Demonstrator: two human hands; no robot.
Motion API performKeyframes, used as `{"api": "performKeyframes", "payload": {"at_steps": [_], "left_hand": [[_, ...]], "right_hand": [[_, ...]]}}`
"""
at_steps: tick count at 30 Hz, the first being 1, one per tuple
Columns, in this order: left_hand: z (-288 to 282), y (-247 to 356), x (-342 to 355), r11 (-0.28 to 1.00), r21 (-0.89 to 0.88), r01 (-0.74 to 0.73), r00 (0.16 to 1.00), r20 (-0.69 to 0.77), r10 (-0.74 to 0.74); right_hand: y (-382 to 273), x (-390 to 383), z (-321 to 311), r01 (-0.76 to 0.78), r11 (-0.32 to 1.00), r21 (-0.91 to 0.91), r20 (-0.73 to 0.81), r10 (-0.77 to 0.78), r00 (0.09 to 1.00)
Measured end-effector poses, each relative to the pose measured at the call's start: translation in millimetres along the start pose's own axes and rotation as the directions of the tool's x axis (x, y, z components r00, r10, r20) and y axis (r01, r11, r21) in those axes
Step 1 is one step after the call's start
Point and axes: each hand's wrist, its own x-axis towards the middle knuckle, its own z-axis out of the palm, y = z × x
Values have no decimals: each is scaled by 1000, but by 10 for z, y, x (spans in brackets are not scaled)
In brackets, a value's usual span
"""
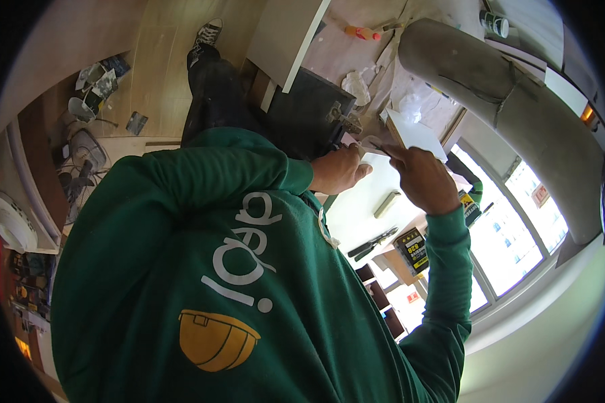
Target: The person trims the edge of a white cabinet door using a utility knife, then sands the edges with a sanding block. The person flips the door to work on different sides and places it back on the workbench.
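My left hand (341,169) is closed, thumb pointing toward the right hand, beside a pale edge and a small translucent piece (370,142). What its fingers hold, if anything, is hidden. Slightly to the right, my right hand (423,176) is wrapped around a thin dark tool (381,147) whose tip points toward the left hand. Most of that tool is covered by the fingers, and its kind cannot be made out. Just beyond the hands are a metal hinge (343,118) at a dark panel (309,101) and a white board (415,134).
A big grey roll (491,87) lies at the upper right, near windows (507,252). An orange bottle (363,33) and crumpled paper (356,88) lie at the top. Black-and-yellow boxes (412,250) and dark-handled tools (372,244) sit right of my body. Clutter (95,87) lies left.
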Motion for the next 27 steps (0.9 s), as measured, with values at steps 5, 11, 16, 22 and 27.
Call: {"api": "performKeyframes", "payload": {"at_steps": [5,11,16,22,27], "left_hand": [[-101,65,-58,991,-120,66,998,17,-64],[-191,125,-93,941,-283,186,980,122,-157],[-209,54,-121,868,-467,170,985,96,-142],[-269,-23,-76,824,-543,162,980,187,-69],[-355,20,-53,832,-502,236,959,261,-114]], "right_hand": [[233,-156,71,26,999,48,10,-26,1000],[185,-197,-49,33,993,112,49,-39,998],[227,-137,-19,98,987,124,41,-104,994],[229,-72,-91,92,990,110,117,-105,988],[305,-58,-72,129,986,106,117,-141,983]]}}
